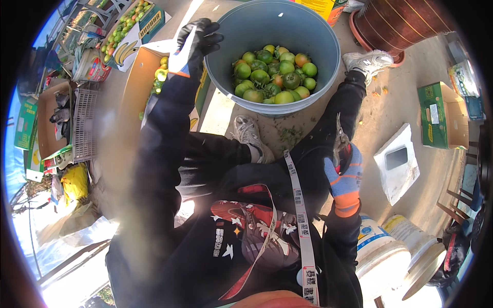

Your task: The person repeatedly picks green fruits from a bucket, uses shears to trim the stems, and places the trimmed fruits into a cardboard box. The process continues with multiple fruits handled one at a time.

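Note:
Green and partly red tomatoes (272,73) lie in a large grey plastic tub (323,23) before me. My left hand (198,40), in a black-coated glove, is raised at the tub's left rim with its fingers apart; nothing shows in it. My right hand (344,177), in a blue and orange glove, is closed around the handles of pruning shears (339,142) over my right leg, the blades pointing away from me. Left of the tub, under my left arm, an open cardboard box (134,82) holds more tomatoes (160,75).
A banana-printed box (133,46) of tomatoes stands at the upper left. Near it are a bucket (90,65) and a plastic crate (85,125). To the right are a reddish-brown container (404,23), a green box (431,115), a white foam slab with a phone-like object (396,158) and white buckets (381,254).

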Motion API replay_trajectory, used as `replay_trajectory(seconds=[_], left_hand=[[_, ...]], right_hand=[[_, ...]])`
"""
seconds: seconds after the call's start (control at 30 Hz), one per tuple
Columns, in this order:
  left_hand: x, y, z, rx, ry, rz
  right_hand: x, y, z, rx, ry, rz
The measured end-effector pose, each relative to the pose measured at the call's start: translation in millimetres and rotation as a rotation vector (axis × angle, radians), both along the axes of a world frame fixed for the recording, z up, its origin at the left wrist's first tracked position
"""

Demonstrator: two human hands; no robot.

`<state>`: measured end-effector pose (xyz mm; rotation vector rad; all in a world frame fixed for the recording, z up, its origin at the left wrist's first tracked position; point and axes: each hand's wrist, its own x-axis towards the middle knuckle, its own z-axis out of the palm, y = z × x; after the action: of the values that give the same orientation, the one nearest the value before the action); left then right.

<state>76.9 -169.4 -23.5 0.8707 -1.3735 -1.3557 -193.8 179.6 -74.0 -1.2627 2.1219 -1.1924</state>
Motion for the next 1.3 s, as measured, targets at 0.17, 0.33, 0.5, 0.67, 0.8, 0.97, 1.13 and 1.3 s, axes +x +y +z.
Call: replay_trajectory(seconds=[0.17, 0.33, 0.5, 0.67, 0.8, 0.97, 1.13, 1.3], left_hand=[[-128.9, -9.1, -25.8, -0.533, -1.165, -0.818], [-182.4, 7.1, -77.8, -0.917, -1.780, -1.192], [-179.9, 0.5, -56.9, -0.690, -1.617, -0.934], [-140.0, 27.9, 11.8, -0.821, -0.835, -0.427], [-87.5, 110.0, 24.6, -0.645, -0.412, -0.428], [-52.6, 170.0, -0.4, -0.482, -0.462, -0.302], [-38.5, 179.2, -3.8, -0.480, -0.413, -0.261], [-37.2, 184.3, -4.7, -0.479, -0.323, -0.234]], right_hand=[[-10.1, -4.1, -11.5, -0.016, -0.021, 0.001], [-30.2, 3.8, -14.9, 0.049, 0.080, 0.017], [-37.5, 7.1, -14.0, 0.070, 0.096, -0.008], [-26.3, 1.5, -2.6, 0.010, 0.103, 0.014], [-8.0, -5.4, 12.9, -0.106, 0.086, 0.103], [21.8, -3.9, 36.3, -0.066, 0.358, 0.249], [42.6, -2.5, 49.3, -0.048, 0.382, 0.261], [48.2, -1.5, 54.4, -0.079, 0.416, 0.255]])
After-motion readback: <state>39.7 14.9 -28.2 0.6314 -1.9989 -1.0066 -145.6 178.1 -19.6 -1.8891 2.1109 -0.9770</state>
